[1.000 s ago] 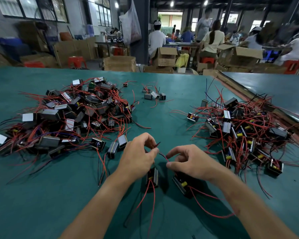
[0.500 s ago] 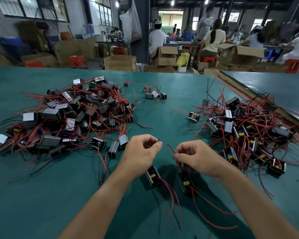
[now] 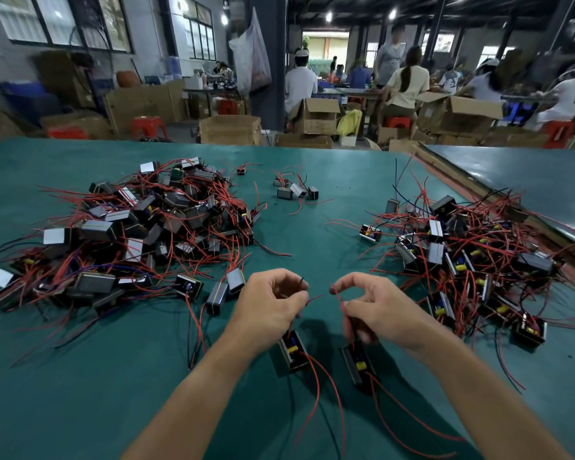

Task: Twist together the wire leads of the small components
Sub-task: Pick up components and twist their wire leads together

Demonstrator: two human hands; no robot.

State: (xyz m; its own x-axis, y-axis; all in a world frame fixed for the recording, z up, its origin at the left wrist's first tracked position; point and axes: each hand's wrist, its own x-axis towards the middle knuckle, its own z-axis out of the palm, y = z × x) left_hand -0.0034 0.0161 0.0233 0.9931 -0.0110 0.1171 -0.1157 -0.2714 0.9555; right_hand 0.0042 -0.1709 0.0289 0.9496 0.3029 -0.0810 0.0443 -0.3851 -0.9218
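Both forearms come in from the near edge and converge over the green table [image 3: 80, 393]. The left hand [image 3: 269, 303] is knuckles-up with its fingers curled. Its thumb and forefinger pinch the left leads [image 3: 313, 298], one red and one black, whose tips poke out toward the other hand. The right hand [image 3: 379, 310] mirrors it, fingers curled and thumb and forefinger pinching the right lead [image 3: 338, 295], a red one that runs down under the palm. The hands are near each other but apart, and the lead tips do not touch.

The left component [image 3: 292, 348] sits just below the left hand. Its long axis runs from far-left to near-right, and its open side, with a yellow part, faces up. The right component [image 3: 357, 360] sits below the right hand, roughly parallel to the other, also yellow part up. Whether they rest on the table or hang just above it cannot be told. Loose red wires trail from each toward the near edge.

A big pile [image 3: 140, 227] of components lies at left, a second pile [image 3: 472, 254] at right, and a few strays [image 3: 296, 190] at far centre.
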